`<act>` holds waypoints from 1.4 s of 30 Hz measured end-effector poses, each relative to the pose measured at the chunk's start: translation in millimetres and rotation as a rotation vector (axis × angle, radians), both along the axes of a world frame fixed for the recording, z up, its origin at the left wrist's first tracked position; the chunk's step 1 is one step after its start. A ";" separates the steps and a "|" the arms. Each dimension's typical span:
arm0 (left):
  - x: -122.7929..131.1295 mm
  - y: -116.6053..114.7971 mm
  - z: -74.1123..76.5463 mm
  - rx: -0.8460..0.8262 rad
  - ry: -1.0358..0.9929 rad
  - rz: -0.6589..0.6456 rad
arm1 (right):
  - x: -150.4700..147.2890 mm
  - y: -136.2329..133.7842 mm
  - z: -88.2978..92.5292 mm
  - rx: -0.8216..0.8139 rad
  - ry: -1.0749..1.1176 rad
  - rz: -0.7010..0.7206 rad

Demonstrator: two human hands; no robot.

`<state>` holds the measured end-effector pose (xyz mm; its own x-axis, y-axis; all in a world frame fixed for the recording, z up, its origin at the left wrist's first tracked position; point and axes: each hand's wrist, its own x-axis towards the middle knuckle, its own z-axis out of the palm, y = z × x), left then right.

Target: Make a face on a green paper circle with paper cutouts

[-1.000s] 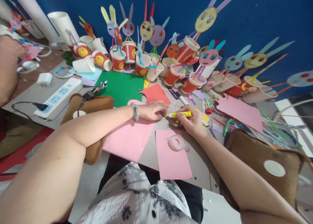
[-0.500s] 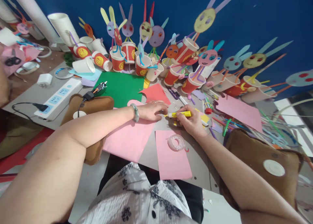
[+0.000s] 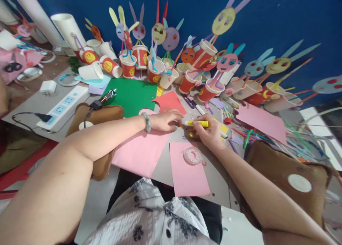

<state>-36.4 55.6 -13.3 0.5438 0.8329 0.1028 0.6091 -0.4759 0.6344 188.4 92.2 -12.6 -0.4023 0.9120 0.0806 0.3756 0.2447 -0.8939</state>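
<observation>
My right hand (image 3: 210, 133) is closed round a yellow glue stick (image 3: 198, 123), its white tip pointing left toward my left hand. My left hand (image 3: 166, 120), with a pale bangle (image 3: 146, 121) on the wrist, lies on the grey table (image 3: 160, 170) with its fingers pressed down by the glue tip on something too small to make out. A large pink sheet (image 3: 140, 150) lies under my left forearm. A smaller pink sheet (image 3: 187, 170) with a clear tape roll (image 3: 192, 155) on it lies near my right wrist.
Green paper (image 3: 133, 95) and red paper (image 3: 169, 102) lie behind my hands. Several red and white paper cups with paper bunny heads (image 3: 160, 65) stand along the blue wall. A power strip (image 3: 62, 108) and brown cushions (image 3: 100, 118) (image 3: 288, 181) flank me. Straws and scraps (image 3: 240, 131) clutter the right.
The glue stick's tip has moved slightly left, closer to my left fingers. The other person's hand at the far left has gone from view.
</observation>
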 end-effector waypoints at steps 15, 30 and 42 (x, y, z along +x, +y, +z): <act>-1.0 3.5 -2.7 0.125 -0.056 0.023 | 1.1 2.8 -4.0 0.089 -0.066 0.023; -0.4 3.7 -6.2 0.219 -0.045 -0.008 | -1.1 4.8 -6.8 -0.038 0.107 0.024; -0.2 3.8 -7.8 0.228 -0.043 -0.025 | 0.2 6.1 -10.9 -0.069 0.166 0.067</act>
<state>-36.6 59.4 -21.1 0.5551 0.7719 0.3099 0.5702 -0.6243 0.5340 188.6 98.3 -23.5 -0.4489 0.8891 0.0890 0.2062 0.1999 -0.9579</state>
